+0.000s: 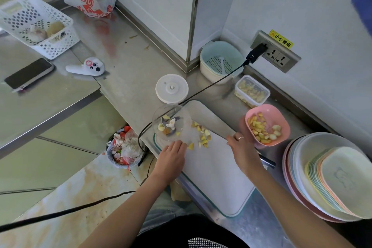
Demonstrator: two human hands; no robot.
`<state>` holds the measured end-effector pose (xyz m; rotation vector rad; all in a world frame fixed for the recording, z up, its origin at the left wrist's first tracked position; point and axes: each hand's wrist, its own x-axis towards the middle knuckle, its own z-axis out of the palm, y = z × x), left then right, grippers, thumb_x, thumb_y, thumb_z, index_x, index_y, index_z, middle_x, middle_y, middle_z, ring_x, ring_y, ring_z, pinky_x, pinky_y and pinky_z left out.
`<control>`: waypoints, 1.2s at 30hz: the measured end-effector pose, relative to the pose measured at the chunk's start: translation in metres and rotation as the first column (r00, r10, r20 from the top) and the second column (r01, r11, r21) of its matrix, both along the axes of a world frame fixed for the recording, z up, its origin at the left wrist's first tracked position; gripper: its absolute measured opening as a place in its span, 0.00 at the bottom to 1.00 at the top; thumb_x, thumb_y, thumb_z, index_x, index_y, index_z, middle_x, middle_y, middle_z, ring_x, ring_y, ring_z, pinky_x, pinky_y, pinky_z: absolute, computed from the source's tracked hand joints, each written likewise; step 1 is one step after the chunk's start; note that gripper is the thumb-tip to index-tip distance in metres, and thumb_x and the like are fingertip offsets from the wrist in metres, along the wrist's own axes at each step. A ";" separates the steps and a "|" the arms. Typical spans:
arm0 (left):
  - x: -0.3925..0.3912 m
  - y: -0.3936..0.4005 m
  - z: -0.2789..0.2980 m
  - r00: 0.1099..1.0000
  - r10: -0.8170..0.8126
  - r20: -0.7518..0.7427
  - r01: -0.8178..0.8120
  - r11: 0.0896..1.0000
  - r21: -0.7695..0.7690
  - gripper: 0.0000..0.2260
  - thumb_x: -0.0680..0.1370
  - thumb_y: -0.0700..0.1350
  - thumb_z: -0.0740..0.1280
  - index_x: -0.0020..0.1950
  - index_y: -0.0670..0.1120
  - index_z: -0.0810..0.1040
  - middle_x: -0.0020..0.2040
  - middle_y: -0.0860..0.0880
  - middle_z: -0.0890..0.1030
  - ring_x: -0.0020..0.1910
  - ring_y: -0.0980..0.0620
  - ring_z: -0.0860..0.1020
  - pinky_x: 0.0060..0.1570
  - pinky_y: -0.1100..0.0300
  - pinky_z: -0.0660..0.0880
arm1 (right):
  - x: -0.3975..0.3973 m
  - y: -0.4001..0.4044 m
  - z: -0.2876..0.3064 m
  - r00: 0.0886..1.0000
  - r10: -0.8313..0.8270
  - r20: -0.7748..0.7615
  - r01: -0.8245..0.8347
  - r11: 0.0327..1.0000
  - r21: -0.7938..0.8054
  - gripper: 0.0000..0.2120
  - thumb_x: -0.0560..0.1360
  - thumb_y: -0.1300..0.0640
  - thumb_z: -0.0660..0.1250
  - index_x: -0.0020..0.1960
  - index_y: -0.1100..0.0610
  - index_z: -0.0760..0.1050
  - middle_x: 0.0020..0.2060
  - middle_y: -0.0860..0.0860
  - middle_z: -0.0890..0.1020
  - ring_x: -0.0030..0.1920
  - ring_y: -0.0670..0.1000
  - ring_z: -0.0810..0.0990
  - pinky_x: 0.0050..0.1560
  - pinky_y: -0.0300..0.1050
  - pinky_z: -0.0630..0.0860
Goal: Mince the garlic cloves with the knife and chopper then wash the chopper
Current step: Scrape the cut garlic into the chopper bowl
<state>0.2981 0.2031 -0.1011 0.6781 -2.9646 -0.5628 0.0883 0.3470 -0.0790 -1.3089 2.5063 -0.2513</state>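
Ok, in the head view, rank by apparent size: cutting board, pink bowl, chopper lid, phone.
1. cutting board
2. pink bowl and phone look about alike, and the phone is farther off, so unranked
3. chopper lid, roughly

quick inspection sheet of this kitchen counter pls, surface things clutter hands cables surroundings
surface: steel counter, stained; white cutting board on it
job's things: clear chopper bowl tilted at the board's edge, garlic pieces beside it; chopper lid off; knife blade flat on board
clutter: pink bowl, plate stack, phone
hands: left hand at the bowl's rim; right hand grips knife
cables: black cable from wall socket
surroundings: waste bin on floor
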 end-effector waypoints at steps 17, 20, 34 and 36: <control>-0.029 0.012 -0.007 0.994 0.076 0.081 -0.086 0.989 0.123 0.30 0.82 0.39 0.59 0.78 0.40 0.46 0.78 0.43 0.54 0.74 0.42 0.59 0.71 0.54 0.60 | 0.068 0.034 0.004 0.622 -0.618 0.481 0.726 0.685 -0.058 0.14 0.81 0.58 0.55 0.37 0.55 0.64 0.34 0.56 0.74 0.36 0.58 0.73 0.35 0.48 0.65; -0.035 0.022 -0.015 0.993 0.025 0.117 -0.040 0.991 0.131 0.28 0.84 0.46 0.51 0.77 0.42 0.38 0.77 0.47 0.39 0.77 0.45 0.38 0.75 0.52 0.44 | 0.087 0.029 -0.001 0.586 -0.659 0.471 0.746 0.666 0.003 0.12 0.82 0.58 0.55 0.39 0.56 0.64 0.36 0.55 0.74 0.38 0.58 0.71 0.37 0.49 0.63; -0.057 0.038 -0.028 0.977 0.176 -0.121 -0.122 0.924 0.361 0.21 0.83 0.40 0.56 0.76 0.40 0.58 0.78 0.42 0.53 0.78 0.44 0.50 0.74 0.58 0.44 | 0.129 -0.007 -0.005 0.534 -0.576 0.619 0.726 0.688 0.013 0.11 0.82 0.56 0.56 0.41 0.54 0.68 0.35 0.48 0.74 0.35 0.46 0.72 0.31 0.32 0.66; -0.059 0.037 -0.025 0.966 0.197 -0.170 -0.118 0.915 0.386 0.20 0.82 0.39 0.58 0.75 0.38 0.62 0.77 0.41 0.56 0.77 0.43 0.54 0.73 0.60 0.46 | 0.128 -0.006 -0.004 0.519 -0.565 0.642 0.746 0.666 -0.016 0.13 0.82 0.56 0.56 0.38 0.54 0.68 0.33 0.51 0.76 0.33 0.50 0.74 0.32 0.35 0.68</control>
